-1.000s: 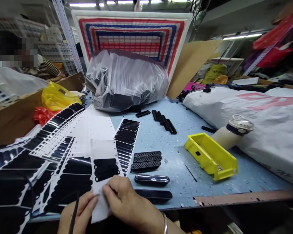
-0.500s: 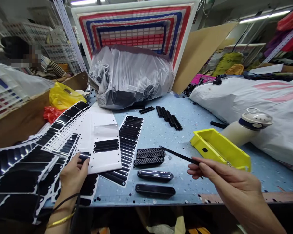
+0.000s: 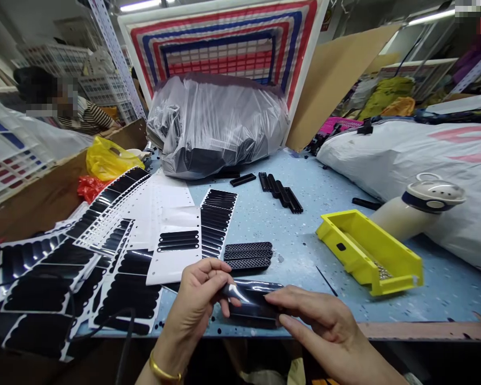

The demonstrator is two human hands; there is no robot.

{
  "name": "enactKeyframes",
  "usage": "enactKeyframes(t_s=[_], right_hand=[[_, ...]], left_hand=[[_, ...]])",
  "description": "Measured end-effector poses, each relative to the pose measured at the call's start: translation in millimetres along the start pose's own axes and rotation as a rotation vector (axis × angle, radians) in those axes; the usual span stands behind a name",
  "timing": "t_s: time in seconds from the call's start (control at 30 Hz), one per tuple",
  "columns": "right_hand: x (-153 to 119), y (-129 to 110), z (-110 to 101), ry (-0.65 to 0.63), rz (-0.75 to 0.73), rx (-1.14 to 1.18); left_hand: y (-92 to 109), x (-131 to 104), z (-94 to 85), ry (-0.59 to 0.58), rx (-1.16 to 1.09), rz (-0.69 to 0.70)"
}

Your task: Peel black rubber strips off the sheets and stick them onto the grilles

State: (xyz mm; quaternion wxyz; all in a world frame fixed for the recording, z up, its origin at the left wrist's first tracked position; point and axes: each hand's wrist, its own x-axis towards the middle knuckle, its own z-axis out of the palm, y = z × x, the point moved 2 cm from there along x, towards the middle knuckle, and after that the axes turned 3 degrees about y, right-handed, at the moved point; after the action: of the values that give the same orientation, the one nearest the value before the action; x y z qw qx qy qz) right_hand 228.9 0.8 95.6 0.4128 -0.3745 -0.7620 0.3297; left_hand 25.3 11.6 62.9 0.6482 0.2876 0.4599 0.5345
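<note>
A glossy black strip (image 3: 251,297), like a curved piece of film, spans the gap between my hands low over the front of the table. My left hand (image 3: 206,294) pinches its left end between thumb and fingers. At the right end, my right hand (image 3: 312,315) has its thumb and fingertips closed on the strip. Dark handle-shaped pieces underneath are mostly covered. Just behind lie black pieces with a diamond-textured surface (image 3: 248,255). To the right, a thin black pointed tool (image 3: 326,280) lies on the table.
Sheets of black stickers (image 3: 124,289) and a white backing sheet (image 3: 176,267) spread leftward. A yellow bin (image 3: 369,251) with small metal parts stands right, near a bottle (image 3: 417,206). Behind are black pieces (image 3: 280,192) and a plastic-wrapped bundle (image 3: 220,128). A co-worker (image 3: 72,107) is far left.
My left hand has come right from the sticker sheets to the dark pieces. The right hand has put the thin black tool down and moved left, meeting the left hand at the glossy strip.
</note>
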Motion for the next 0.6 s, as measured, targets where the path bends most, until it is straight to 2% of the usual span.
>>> enactKeyframes(t_s=[0.1, 0.2, 0.33, 0.47, 0.6], right_hand=[[3, 13, -5, 0.097, 0.017, -0.137], [17, 19, -3, 0.209, -0.157, -0.298], [33, 26, 15, 0.059, -0.367, -0.425], [35, 34, 26, -0.056, -0.353, -0.426], [33, 36, 25, -0.065, -0.322, -0.378]], left_hand=[[1, 9, -5.3, 0.096, 0.116, 0.108], [1, 16, -7.7, 0.139, 0.242, 0.197], [4, 19, -3.2, 0.044, 0.309, 0.202], [4, 18, -1.5, 0.019, 0.267, 0.184], [-1, 21, -8.7, 0.035, 0.281, 0.151]])
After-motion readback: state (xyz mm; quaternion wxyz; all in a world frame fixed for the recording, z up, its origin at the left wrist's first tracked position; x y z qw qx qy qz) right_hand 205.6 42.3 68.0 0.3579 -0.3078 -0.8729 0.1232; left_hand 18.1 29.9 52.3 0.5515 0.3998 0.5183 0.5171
